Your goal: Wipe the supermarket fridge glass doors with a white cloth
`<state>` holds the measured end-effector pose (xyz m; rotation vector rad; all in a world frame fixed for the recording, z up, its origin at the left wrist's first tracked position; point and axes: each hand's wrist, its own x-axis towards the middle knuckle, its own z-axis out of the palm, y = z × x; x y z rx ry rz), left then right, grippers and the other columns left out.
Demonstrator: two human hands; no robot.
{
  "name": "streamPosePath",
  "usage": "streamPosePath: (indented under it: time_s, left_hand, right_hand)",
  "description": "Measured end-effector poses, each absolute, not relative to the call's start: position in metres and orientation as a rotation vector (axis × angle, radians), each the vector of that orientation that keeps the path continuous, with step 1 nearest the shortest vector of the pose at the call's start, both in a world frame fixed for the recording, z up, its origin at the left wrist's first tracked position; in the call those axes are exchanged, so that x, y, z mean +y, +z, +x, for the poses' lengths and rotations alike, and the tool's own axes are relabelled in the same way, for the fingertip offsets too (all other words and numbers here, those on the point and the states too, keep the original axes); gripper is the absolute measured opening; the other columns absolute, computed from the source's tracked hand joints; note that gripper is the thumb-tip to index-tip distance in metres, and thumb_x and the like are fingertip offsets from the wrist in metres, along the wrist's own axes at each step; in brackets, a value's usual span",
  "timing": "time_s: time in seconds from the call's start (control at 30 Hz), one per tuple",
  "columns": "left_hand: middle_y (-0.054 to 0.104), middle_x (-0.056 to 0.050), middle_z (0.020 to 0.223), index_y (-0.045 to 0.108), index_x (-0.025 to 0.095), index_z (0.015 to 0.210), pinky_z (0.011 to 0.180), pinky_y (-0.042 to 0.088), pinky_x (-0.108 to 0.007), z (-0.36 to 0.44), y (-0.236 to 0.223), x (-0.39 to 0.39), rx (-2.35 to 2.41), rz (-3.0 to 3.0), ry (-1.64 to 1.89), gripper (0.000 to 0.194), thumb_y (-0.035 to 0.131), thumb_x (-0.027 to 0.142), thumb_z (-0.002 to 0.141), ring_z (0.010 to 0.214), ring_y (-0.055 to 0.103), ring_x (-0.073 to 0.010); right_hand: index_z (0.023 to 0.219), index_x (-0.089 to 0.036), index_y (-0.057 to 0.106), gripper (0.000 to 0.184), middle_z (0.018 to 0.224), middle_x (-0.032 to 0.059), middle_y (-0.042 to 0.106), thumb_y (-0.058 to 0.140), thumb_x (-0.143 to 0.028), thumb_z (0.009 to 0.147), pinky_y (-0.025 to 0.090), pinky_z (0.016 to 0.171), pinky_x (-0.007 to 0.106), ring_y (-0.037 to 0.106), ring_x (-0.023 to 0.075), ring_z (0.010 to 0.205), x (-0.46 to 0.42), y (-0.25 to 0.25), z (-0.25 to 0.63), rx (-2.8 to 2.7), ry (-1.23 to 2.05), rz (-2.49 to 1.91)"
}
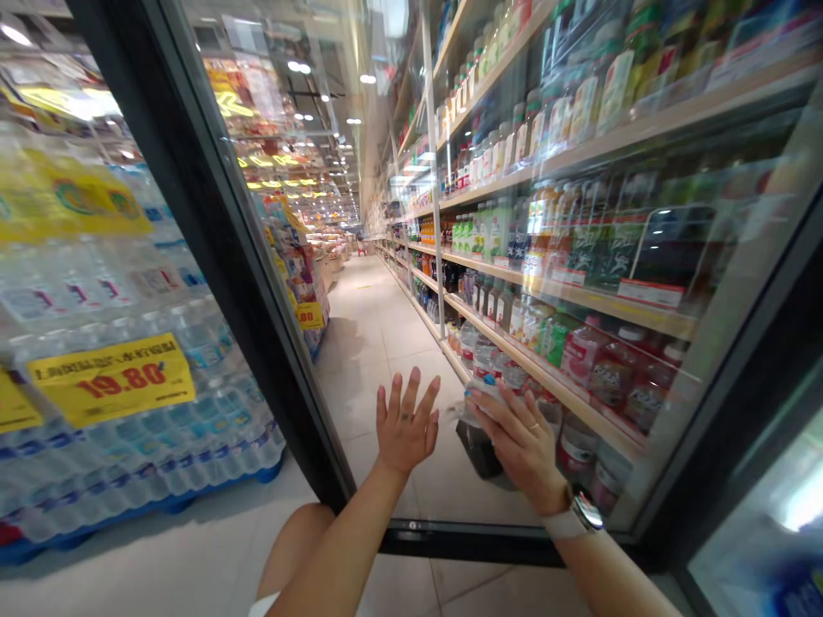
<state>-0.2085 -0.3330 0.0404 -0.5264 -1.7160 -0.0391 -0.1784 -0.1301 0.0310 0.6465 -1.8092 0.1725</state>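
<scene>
My left hand (406,424) is raised in front of a glass door pane, its fingers spread and nothing in it. A ring-like dark mark shows on one finger. To its right, my right hand (518,433) reaches out at the same height with fingers stretched and slightly apart; a ring and a wristwatch (586,512) are on that arm. Small blue spots and a pale blurred patch show by its fingertips; I cannot make out what they are. Both palms face the black-framed glass door (466,542); whether they touch the pane is unclear.
Through the glass, shelves of bottled drinks (585,351) line the right side. A dark object (481,450) is seen below my right hand. Packs of water bottles (135,428) with a yellow price sign (112,377) stand left. A tiled aisle (363,317) runs ahead.
</scene>
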Motion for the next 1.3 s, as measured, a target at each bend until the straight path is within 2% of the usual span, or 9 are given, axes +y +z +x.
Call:
streamPosePath:
  time_s: [0.17,0.33,0.53,0.73,0.9,1.1,1.3]
  left_hand:
    - [0.028,-0.005,0.153,0.028,0.026,0.147,0.119,0.014,-0.045,-0.208,0.039,-0.333,-1.730,-0.510,-0.032,0.062,0.048,0.027,0.088,0.144,0.018,-0.0250]
    - [0.029,-0.006,0.153,0.029,0.026,0.146,0.119,0.013,-0.045,-0.209,0.037,-0.333,-1.726,-0.519,-0.040,0.062,0.049,0.027,0.088,0.144,0.019,-0.0254]
    - [0.028,-0.005,0.153,0.029,0.025,0.146,0.119,0.013,-0.045,-0.209,0.038,-0.331,-1.720,-0.512,-0.056,0.062,0.049,0.027,0.088,0.144,0.018,-0.0255]
    - [0.031,-0.006,0.152,0.028,0.025,0.147,0.119,0.012,-0.046,-0.209,0.038,-0.331,-1.725,-0.507,-0.052,0.063,0.050,0.028,0.087,0.144,0.019,-0.0255]
    - [0.027,-0.006,0.153,0.028,0.025,0.147,0.119,0.013,-0.045,-0.209,0.038,-0.331,-1.726,-0.513,-0.056,0.063,0.049,0.028,0.088,0.144,0.017,-0.0255]
    - [0.027,-0.006,0.153,0.028,0.025,0.146,0.118,0.015,-0.046,-0.210,0.039,-0.332,-1.716,-0.516,-0.043,0.062,0.049,0.027,0.088,0.144,0.018,-0.0255]
    - [0.024,-0.005,0.155,0.029,0.025,0.146,0.118,0.014,-0.045,-0.210,0.039,-0.332,-1.718,-0.529,-0.058,0.061,0.047,0.026,0.089,0.144,0.017,-0.0253]
  right_hand:
    - [0.128,-0.030,0.057,0.047,0.127,0.0011,0.063,0.046,-0.006,0.090,0.023,0.118,0.046,0.038,0.0198,0.137,-0.110,0.048,-0.184,-1.706,0.248,0.392]
    - [0.132,-0.025,0.055,0.048,0.134,0.0069,0.057,0.040,-0.006,0.090,0.032,0.110,0.059,0.040,0.0292,0.135,-0.080,0.060,-0.191,-1.505,0.408,0.134]
    - [0.134,-0.019,0.054,0.049,0.137,0.0123,0.054,0.046,-0.010,0.086,0.035,0.109,0.056,0.045,0.0342,0.130,-0.049,0.069,-0.192,-1.271,0.556,-0.096]
    - [0.140,-0.022,0.047,0.052,0.142,0.0106,0.048,0.045,-0.011,0.088,0.035,0.108,0.058,0.040,0.0327,0.134,-0.090,0.059,-0.190,-1.432,0.551,0.077]
    - [0.140,-0.028,0.045,0.058,0.135,0.0054,0.056,0.047,-0.004,0.087,0.038,0.111,0.047,0.042,0.0254,0.134,-0.128,0.028,-0.187,-1.614,0.406,0.375]
    - [0.128,-0.029,0.058,0.048,0.122,0.0003,0.066,0.044,-0.003,0.090,0.033,0.115,0.035,0.051,0.0157,0.127,-0.144,-0.006,-0.181,-1.748,0.348,0.602]
    - [0.122,-0.027,0.062,0.040,0.119,-0.0009,0.068,0.043,-0.006,0.094,0.040,0.109,0.027,0.057,0.0101,0.119,-0.151,-0.047,-0.178,-1.803,0.302,0.869]
